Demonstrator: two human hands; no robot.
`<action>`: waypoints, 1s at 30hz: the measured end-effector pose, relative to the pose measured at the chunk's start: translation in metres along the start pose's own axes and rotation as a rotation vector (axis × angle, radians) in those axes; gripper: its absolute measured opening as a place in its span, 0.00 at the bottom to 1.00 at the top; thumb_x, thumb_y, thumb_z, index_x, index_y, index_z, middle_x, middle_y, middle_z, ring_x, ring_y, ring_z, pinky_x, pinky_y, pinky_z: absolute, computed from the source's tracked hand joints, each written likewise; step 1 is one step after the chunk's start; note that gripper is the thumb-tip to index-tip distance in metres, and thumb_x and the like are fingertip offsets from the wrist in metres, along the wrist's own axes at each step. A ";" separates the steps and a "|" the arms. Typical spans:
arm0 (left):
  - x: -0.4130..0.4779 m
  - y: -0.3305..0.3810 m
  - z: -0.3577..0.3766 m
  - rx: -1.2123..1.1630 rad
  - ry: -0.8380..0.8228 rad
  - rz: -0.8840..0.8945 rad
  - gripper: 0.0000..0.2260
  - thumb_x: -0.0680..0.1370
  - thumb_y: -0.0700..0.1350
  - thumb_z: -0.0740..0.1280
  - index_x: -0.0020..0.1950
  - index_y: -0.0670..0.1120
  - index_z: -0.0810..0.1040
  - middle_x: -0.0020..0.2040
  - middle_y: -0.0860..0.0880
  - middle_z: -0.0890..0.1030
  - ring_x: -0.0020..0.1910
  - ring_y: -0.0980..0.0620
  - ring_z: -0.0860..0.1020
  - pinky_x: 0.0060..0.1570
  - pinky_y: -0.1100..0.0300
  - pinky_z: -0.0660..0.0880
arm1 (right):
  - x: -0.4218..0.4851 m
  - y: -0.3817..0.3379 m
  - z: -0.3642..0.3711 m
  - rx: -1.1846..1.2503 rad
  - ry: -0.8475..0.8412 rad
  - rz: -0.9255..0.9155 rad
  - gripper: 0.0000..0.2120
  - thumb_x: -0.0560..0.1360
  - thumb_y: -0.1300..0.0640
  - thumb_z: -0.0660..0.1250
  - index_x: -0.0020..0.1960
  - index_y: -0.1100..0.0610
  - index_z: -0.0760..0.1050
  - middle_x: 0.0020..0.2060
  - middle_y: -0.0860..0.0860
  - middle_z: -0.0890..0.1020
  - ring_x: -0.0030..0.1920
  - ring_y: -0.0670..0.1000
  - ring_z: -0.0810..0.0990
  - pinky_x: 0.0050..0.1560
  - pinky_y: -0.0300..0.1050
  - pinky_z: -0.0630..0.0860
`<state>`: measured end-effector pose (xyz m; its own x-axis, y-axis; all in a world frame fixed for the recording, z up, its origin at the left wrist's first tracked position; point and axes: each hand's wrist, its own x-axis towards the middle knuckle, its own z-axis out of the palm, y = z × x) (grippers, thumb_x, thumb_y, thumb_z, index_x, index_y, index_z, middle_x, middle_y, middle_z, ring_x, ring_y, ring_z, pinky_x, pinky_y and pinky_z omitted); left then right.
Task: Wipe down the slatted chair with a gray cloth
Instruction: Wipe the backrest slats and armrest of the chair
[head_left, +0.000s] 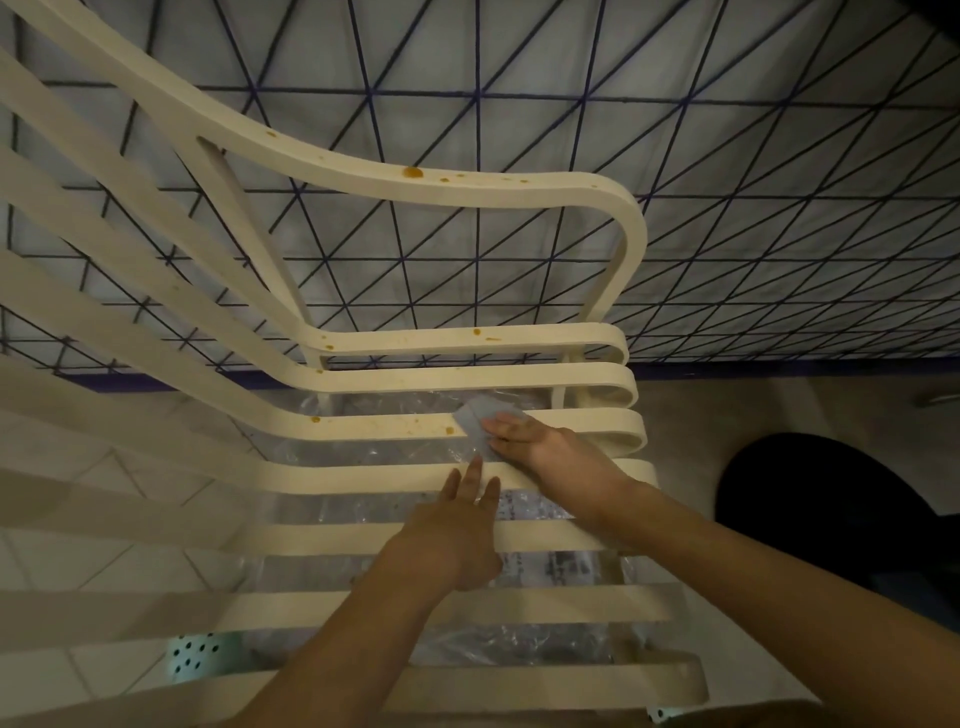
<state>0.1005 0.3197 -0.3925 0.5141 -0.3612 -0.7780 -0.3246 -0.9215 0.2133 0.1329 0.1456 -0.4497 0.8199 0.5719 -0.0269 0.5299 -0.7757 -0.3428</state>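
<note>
A cream slatted chair (363, 475) fills the view, its curved armrest (467, 189) dotted with orange-brown stains. More stains sit on the seat slats near the back. A small gray cloth (480, 418) lies on a seat slat. My right hand (540, 449) presses it down with flat fingers. My left hand (457, 525) rests on the slat just in front, fingers straight and spread, holding nothing.
Clear plastic sheeting (374, 452) lies under the seat. A white cover with a dark triangle grid (571, 104) spans behind the chair. A dark round object (810, 499) sits on the floor to the right. Pale tiles (78, 561) show at left.
</note>
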 end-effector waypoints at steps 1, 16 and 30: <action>-0.001 0.000 0.000 0.002 -0.001 0.002 0.38 0.80 0.52 0.62 0.78 0.50 0.36 0.75 0.52 0.27 0.77 0.48 0.36 0.73 0.43 0.56 | -0.003 0.004 -0.002 -0.003 -0.008 -0.004 0.29 0.68 0.70 0.72 0.67 0.57 0.74 0.70 0.54 0.71 0.69 0.56 0.71 0.70 0.52 0.67; -0.005 0.003 -0.003 0.006 -0.027 0.007 0.38 0.81 0.52 0.61 0.78 0.50 0.36 0.75 0.51 0.27 0.77 0.47 0.36 0.72 0.42 0.56 | 0.013 -0.009 -0.010 0.074 -0.092 0.066 0.23 0.78 0.66 0.61 0.72 0.56 0.68 0.74 0.51 0.65 0.73 0.53 0.65 0.71 0.52 0.65; -0.003 0.003 -0.002 -0.024 -0.022 0.022 0.37 0.81 0.51 0.61 0.78 0.49 0.36 0.76 0.50 0.28 0.77 0.45 0.37 0.73 0.41 0.54 | 0.023 -0.012 -0.006 0.115 -0.093 0.048 0.25 0.74 0.70 0.63 0.70 0.58 0.70 0.72 0.56 0.68 0.72 0.56 0.67 0.73 0.51 0.63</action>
<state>0.0996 0.3175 -0.3877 0.4897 -0.3781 -0.7856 -0.3164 -0.9167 0.2439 0.1464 0.1663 -0.4402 0.8172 0.5612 -0.1311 0.4575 -0.7701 -0.4445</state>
